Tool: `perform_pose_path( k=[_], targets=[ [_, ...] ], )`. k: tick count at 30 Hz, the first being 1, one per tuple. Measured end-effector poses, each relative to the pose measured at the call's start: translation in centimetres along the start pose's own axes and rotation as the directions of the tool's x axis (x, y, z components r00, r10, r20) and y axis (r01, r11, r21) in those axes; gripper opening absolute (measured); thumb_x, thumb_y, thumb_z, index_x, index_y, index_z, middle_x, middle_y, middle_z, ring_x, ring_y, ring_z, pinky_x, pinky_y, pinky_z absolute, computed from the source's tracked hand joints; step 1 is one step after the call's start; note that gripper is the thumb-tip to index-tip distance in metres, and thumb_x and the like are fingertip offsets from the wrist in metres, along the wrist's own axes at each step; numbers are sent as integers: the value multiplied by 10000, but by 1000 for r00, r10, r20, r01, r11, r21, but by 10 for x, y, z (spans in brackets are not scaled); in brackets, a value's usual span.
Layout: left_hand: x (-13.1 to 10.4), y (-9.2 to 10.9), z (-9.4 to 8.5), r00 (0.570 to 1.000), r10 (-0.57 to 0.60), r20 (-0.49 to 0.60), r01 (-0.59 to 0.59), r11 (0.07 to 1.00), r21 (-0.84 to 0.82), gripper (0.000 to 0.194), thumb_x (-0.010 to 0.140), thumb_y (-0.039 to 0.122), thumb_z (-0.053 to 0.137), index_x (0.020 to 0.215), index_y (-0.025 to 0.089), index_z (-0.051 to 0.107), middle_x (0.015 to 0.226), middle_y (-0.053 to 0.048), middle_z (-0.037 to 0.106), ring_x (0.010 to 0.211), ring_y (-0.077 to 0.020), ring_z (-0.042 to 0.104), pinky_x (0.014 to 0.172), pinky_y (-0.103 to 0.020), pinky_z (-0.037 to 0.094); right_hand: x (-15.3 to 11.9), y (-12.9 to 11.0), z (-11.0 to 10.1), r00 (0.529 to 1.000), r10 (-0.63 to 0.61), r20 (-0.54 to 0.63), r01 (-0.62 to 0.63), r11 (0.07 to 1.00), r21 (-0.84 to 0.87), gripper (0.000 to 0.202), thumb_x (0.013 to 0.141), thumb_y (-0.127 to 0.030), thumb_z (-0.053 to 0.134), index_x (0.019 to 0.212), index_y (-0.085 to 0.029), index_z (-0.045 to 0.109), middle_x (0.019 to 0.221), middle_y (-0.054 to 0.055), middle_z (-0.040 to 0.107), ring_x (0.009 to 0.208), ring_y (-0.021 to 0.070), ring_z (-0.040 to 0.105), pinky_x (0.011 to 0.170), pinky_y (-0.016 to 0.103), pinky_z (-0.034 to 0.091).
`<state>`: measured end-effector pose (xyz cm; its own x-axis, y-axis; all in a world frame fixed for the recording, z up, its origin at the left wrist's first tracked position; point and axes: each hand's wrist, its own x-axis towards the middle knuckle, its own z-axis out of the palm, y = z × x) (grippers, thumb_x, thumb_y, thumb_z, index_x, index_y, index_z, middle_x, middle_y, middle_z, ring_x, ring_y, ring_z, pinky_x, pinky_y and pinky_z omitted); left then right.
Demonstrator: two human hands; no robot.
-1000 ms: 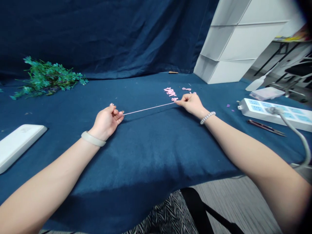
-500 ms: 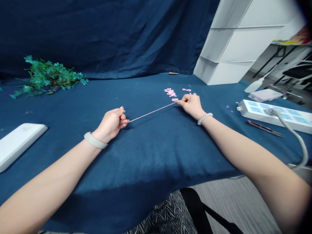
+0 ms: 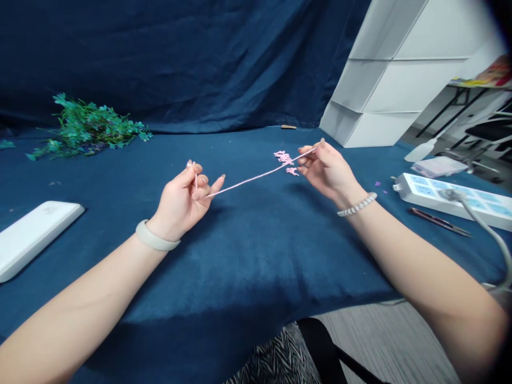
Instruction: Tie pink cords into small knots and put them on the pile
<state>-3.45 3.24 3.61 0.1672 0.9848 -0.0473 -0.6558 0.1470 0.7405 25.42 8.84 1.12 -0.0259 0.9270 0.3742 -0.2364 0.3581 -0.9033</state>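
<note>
A thin pink cord point(image 3: 253, 178) stretches between my two hands above the blue cloth. My left hand point(image 3: 184, 197) is closed on one end, which passes over the fingers and up to the thumb and forefinger. Farther right and a little higher, my right hand point(image 3: 330, 168) pinches the other end between thumb and fingers. Behind the cord, close to my right fingertips, lies a small pile of short pink cord pieces point(image 3: 282, 157). Another pink bit point(image 3: 292, 171) sits just in front of that pile.
On the right are a white power strip point(image 3: 452, 197) with a grey cable, thread snips point(image 3: 440, 222) and a clear plastic box point(image 3: 438, 166). White boxes point(image 3: 372, 128) stand behind. To the left are a green artificial plant point(image 3: 92, 128) and a white device point(image 3: 38, 232).
My right hand has lifted off the cloth near the pink pieces and turned, raising its cord end. My left fingers have opened out somewhat, with cord now running across them.
</note>
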Motion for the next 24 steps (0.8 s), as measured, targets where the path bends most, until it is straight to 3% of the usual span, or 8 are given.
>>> perform_pose_path(
  k=[3,6,8,10,13,16,22,24],
  targets=[
    [-3,4,-1,996,-81,25,83,993,-82,416,1015,214,223,712,154,502,458,67,530,260,18,335,799,-220,576,-13,-13,18,994,-30,109,24,998,55,335,830,-536,574,705,-237,486,835,-2,639,928,169,627,824,364,513],
    [-1,6,-6,986,-156,64,160,985,-70,429,1019,238,186,723,159,485,488,66,534,233,7,311,509,-166,547,-23,-23,29,979,-22,205,11,998,58,376,851,-522,545,645,-236,415,530,-60,450,611,123,572,872,405,512],
    [1,8,-9,974,-208,88,208,978,10,406,1016,240,193,739,165,480,496,62,529,225,-7,306,368,-150,462,-25,-25,29,958,54,282,-85,991,100,420,814,-497,612,610,-230,360,433,-102,287,402,76,383,843,409,534],
    [5,8,-11,962,-265,70,253,957,144,361,1008,216,233,747,164,477,482,54,521,221,-16,296,307,-141,393,-24,-21,24,914,167,370,-221,969,109,413,767,-441,685,611,-229,365,402,-121,276,349,57,304,792,403,558],
    [10,6,-11,953,-302,-29,291,885,363,262,978,164,343,755,154,481,453,46,509,230,-20,297,290,-132,349,-18,-7,12,845,317,430,-357,934,15,347,732,-364,740,654,-218,435,416,-105,417,366,64,407,767,374,565],
    [12,2,-10,954,-275,-120,296,802,519,193,944,136,424,763,146,490,438,46,495,252,-17,306,306,-125,343,-12,6,4,847,360,392,-362,930,-72,369,749,-362,741,631,-199,432,424,-93,457,379,51,452,753,312,545],
    [13,-4,-14,938,-329,-107,309,659,686,213,930,151,458,717,145,471,482,26,533,281,0,294,342,-132,346,-8,15,-1,824,418,382,-393,908,-146,358,754,-345,749,651,-181,448,422,-95,437,373,39,433,551,231,457],
    [14,-5,-16,937,-334,-108,304,621,723,218,933,153,446,716,149,466,478,23,537,280,-7,300,341,-138,343,-8,17,-1,823,427,375,-397,904,-156,369,771,-340,736,635,-181,432,417,-92,435,369,39,428,550,233,456]
  ],
)
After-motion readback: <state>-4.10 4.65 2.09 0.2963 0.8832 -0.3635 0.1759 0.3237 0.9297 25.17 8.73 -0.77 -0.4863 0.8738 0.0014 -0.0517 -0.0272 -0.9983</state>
